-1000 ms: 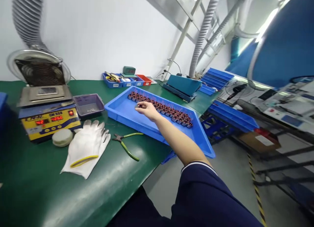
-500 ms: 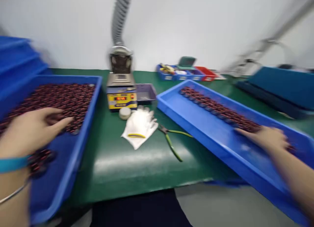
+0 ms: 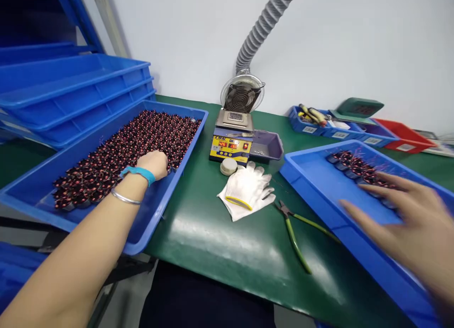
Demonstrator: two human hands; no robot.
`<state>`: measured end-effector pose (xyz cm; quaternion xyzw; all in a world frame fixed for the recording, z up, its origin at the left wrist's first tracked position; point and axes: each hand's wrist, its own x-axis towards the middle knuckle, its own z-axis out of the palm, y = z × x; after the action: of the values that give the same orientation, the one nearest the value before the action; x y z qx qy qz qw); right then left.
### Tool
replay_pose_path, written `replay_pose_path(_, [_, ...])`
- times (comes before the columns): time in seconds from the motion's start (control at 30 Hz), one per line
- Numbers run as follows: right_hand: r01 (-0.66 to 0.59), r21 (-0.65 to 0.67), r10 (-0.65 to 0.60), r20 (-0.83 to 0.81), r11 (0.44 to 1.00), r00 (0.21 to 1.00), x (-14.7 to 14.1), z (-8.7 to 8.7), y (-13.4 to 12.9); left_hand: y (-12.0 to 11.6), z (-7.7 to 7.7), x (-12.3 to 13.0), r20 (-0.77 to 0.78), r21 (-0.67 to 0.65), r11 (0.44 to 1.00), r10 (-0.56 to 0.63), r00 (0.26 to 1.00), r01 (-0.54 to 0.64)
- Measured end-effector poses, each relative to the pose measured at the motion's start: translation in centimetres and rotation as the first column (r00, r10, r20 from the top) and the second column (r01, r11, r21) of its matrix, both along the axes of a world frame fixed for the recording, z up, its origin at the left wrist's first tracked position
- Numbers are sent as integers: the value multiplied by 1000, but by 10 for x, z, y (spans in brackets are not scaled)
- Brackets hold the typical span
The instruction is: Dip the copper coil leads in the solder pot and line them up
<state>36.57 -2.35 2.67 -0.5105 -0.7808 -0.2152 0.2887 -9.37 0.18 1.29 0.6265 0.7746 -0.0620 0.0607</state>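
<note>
My left hand (image 3: 154,163) reaches into the left blue tray (image 3: 165,198), at the near right edge of many small dark round parts with red tips (image 3: 124,148). Its fingers are curled and face away from me, so whatever they hold is hidden. Over the right blue tray (image 3: 308,176) my right hand (image 3: 404,219) is open, blurred by motion, thumb and fingers spread. Just beyond its fingertips stand rows of similar dark parts with red tops and thin wires (image 3: 354,167); the hand covers some of them. I cannot tell whether it touches any.
Between the trays lie white gloves (image 3: 244,186), green-handled cutters (image 3: 296,243) and a round tin (image 3: 229,166). Behind them stand a yellow-and-blue soldering pot (image 3: 230,146) under a grey hose (image 3: 264,28) and a purple bin (image 3: 267,143). Stacked blue trays (image 3: 78,94) rise at left.
My view has swung left. The left hand has moved to the near right side of its parts. My right hand has lifted off the row of parts and opened, and fewer parts show there.
</note>
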Motion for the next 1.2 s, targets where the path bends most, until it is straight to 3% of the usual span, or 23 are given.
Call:
replay_pose_path(0.1, [-342, -99, 333, -101, 934, 938, -61, -11, -1, -1, 3, -4, 19, 45, 999, -3, 1000, 2])
replay_pose_path(0.2, [-623, -239, 551, -307, 745, 776, -115, -19, -8, -5, 11, -4, 179, 139, 990, -52, 982, 28])
replay_pose_path(0.27, [-746, -255, 610, -446, 615, 655, -146, -25, -8, -10, 16, 7, 424, 265, 964, -146, 894, 32])
replay_pose_path(0.3, [-780, -234, 614, -502, 581, 609, -161, -29, -6, -13, 17, 16, 541, 327, 945, -206, 815, 21])
replay_pose_path(0.33, [-791, -206, 601, -550, 576, 581, -174, -34, -3, -17, 17, 28, 627, 375, 927, -262, 733, 10])
replay_pose_path(0.4, [-762, -152, 528, -636, 629, 563, -198, -44, 5, -25, 14, 55, 704, 423, 906, -331, 628, 3])
replay_pose_path(0.47, [-712, -140, 427, -715, 688, 553, -215, -54, 13, -32, 9, 79, 715, 449, 893, -358, 601, -2])
replay_pose_path(0.53, [-699, -170, 337, -782, 694, 524, -225, -62, 19, -36, 5, 93, 698, 476, 879, -365, 616, -19])
replay_pose_path(0.6, [-744, -191, 270, -850, 640, 451, -227, -67, 22, -36, 2, 97, 717, 458, 888, -349, 604, -30])
replay_pose_path(0.77, [-889, -165, 31, -980, 427, 197, -213, -60, 35, -28, 3, 84, 852, 279, 960, -248, 461, 1])
replay_pose_path(0.87, [-926, -189, -96, -981, 327, 167, -203, -47, 45, -26, 0, 83, 833, 259, 964, -256, 491, 62])
replay_pose_path(0.93, [-933, -197, -129, -978, 300, 165, -199, -40, 49, -26, -2, 86, 801, 258, 958, -283, 527, 123])
replay_pose_path(1.03, [-937, -203, -150, -975, 285, 165, -196, -32, 53, -24, -5, 88, 814, 256, 953, -302, 496, 160])
replay_pose_path(1.1, [-927, -217, -157, -972, 304, 176, -194, -29, 55, -23, -7, 88, 823, 243, 956, -292, 487, 163])
replay_pose_path(1.2, [-879, -244, -127, -969, 411, 209, -190, -18, 70, -21, -11, 85, 760, 172, 954, -286, 584, 244])
